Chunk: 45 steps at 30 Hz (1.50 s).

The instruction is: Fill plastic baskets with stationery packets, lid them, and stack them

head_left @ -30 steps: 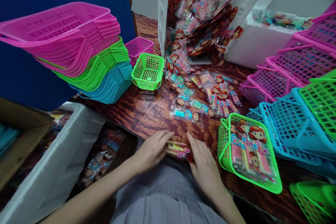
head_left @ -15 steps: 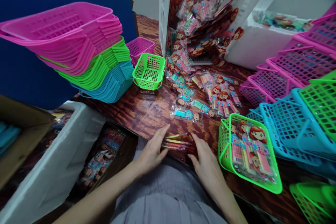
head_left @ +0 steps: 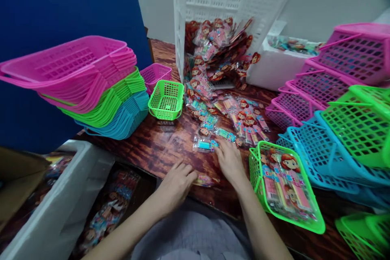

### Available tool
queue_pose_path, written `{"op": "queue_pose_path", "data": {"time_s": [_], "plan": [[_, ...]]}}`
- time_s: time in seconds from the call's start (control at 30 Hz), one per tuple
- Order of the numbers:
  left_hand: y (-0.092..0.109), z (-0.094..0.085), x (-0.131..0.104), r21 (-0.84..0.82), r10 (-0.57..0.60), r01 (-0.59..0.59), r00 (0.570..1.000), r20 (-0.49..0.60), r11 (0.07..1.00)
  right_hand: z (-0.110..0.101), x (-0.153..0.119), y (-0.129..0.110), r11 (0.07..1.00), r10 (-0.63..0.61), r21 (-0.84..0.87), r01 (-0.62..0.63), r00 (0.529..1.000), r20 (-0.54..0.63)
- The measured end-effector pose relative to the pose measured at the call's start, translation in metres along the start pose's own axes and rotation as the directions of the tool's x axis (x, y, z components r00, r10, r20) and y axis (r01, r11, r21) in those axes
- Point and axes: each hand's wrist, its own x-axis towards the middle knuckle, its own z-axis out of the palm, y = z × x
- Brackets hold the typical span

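My left hand (head_left: 179, 183) is closed over the left end of a small pile of flat candy packets (head_left: 206, 180) at the table's front edge. Most of that pile is under the fingers. My right hand (head_left: 230, 160) reaches forward with its fingers out, the tips at a clear packet with a green-blue strip (head_left: 224, 133). Beside it lies another packet with a turquoise strip (head_left: 204, 145). To the right of this hand, a green basket (head_left: 317, 221) stands tilted, filled with packets printed with red-haired cartoon figures (head_left: 291, 178).
Loose packets (head_left: 248, 120) spill from a white crate (head_left: 179, 28) at the back. Nested pink, green and blue baskets (head_left: 100, 85) lean at left. A small green basket (head_left: 166, 101) sits near them. More baskets (head_left: 338, 146) are piled at right; a foam box (head_left: 67, 195) is lower left.
My right hand has left the packet pile and moved forward to the loose packets. My left hand stays at the pile, which now lies lower and flatter. The view has tilted up slightly.
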Motion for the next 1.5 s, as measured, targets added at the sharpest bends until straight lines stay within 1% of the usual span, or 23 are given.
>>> {"op": "queue_pose_path", "data": {"time_s": [0.1,0.17,0.23,0.33,0.4,0.47,0.53,0.6,0.67,0.7,0.8,0.9,0.97,1.03,1.1,1.13,1.17,1.23,1.27,1.3,1.37,1.43,1.5], "plan": [[0.001,0.002,0.005,0.082,0.002,-0.006,0.999,0.038,0.997,0.023,0.025,0.005,0.975,0.090,-0.201,-0.092,0.996,-0.019],[0.002,0.006,0.008,0.109,-0.002,-0.001,1.000,0.024,0.994,0.029,0.023,0.007,0.968,0.088,-0.237,-0.078,0.996,0.031],[0.002,0.010,0.010,0.128,0.014,-0.008,0.999,-0.051,0.992,0.027,0.009,0.007,0.981,0.039,-0.194,-0.014,0.991,0.125],[-0.001,0.017,0.015,0.145,0.077,-0.055,0.986,-0.148,0.988,0.011,-0.017,0.000,0.991,-0.093,-0.062,0.115,0.955,0.283],[-0.004,0.019,0.018,0.130,0.094,-0.079,0.989,-0.112,0.988,0.000,-0.027,-0.005,0.986,-0.163,0.029,0.163,0.919,0.360],[-0.006,0.022,0.020,0.103,0.083,-0.080,0.996,-0.028,0.991,-0.006,-0.024,-0.008,0.984,-0.173,0.100,0.145,0.902,0.395],[-0.007,0.023,0.021,0.087,0.061,-0.064,0.998,0.033,0.994,-0.003,-0.007,-0.006,0.993,-0.109,0.079,0.089,0.945,0.309],[-0.007,0.024,0.021,0.078,0.045,-0.049,0.997,0.062,0.996,0.006,0.018,0.000,0.998,0.021,-0.062,-0.015,0.996,0.087],[-0.006,0.024,0.019,0.066,0.038,-0.043,0.997,0.070,0.997,0.017,0.044,0.010,0.963,0.144,-0.209,-0.168,0.982,-0.124],[-0.006,0.023,0.018,0.061,0.040,-0.044,0.997,0.069,0.997,0.021,0.055,0.016,0.939,0.192,-0.255,-0.232,0.966,-0.173],[-0.012,0.017,0.014,0.049,0.054,-0.055,0.998,0.034,0.997,0.028,0.070,0.026,0.895,0.265,-0.319,-0.311,0.947,-0.179],[-0.021,0.012,0.011,0.036,0.051,-0.052,0.998,0.022,0.998,0.027,0.056,0.020,0.908,0.233,-0.329,-0.258,0.966,-0.114],[-0.026,0.010,0.012,0.048,0.052,-0.052,0.999,-0.003,0.997,0.025,0.035,0.007,0.936,0.174,-0.310,-0.166,0.985,-0.003],[-0.029,0.011,0.015,0.088,0.100,-0.094,0.993,-0.066,0.992,0.025,0.014,-0.007,0.976,0.082,-0.212,-0.050,0.986,0.144],[-0.030,0.013,0.018,0.128,0.185,-0.171,0.977,-0.107,0.977,0.023,0.001,-0.018,0.999,-0.041,-0.016,0.048,0.954,0.298],[-0.029,0.014,0.019,0.134,0.214,-0.199,0.971,-0.103,0.971,0.021,0.000,-0.021,0.994,-0.091,0.090,0.061,0.918,0.387],[-0.029,0.015,0.020,0.132,0.219,-0.207,0.972,-0.085,0.970,0.019,0.003,-0.021,0.986,-0.105,0.163,0.031,0.878,0.467],[-0.028,0.017,0.019,0.112,0.169,-0.166,0.986,-0.017,0.980,0.014,0.021,-0.019,0.980,0.010,0.160,-0.118,0.833,0.552],[-0.027,0.018,0.019,0.104,0.128,-0.129,0.992,0.022,0.986,0.013,0.035,-0.017,0.973,0.120,0.103,-0.205,0.838,0.533],[-0.026,0.019,0.019,0.101,0.088,-0.093,0.995,0.053,0.991,0.014,0.051,-0.016,0.959,0.234,0.037,-0.281,0.859,0.456],[-0.025,0.021,0.020,0.110,0.039,-0.048,0.996,0.079,0.993,0.019,0.084,-0.015,0.918,0.391,-0.043,-0.394,0.881,0.267],[-0.024,0.022,0.021,0.132,0.025,-0.034,0.997,0.072,0.991,0.030,0.112,-0.017,0.872,0.489,-0.085,-0.481,0.861,0.138],[-0.025,0.023,0.023,0.151,0.011,-0.024,0.997,0.082,0.988,0.041,0.129,-0.020,0.841,0.539,-0.106,-0.531,0.840,0.069]]}}
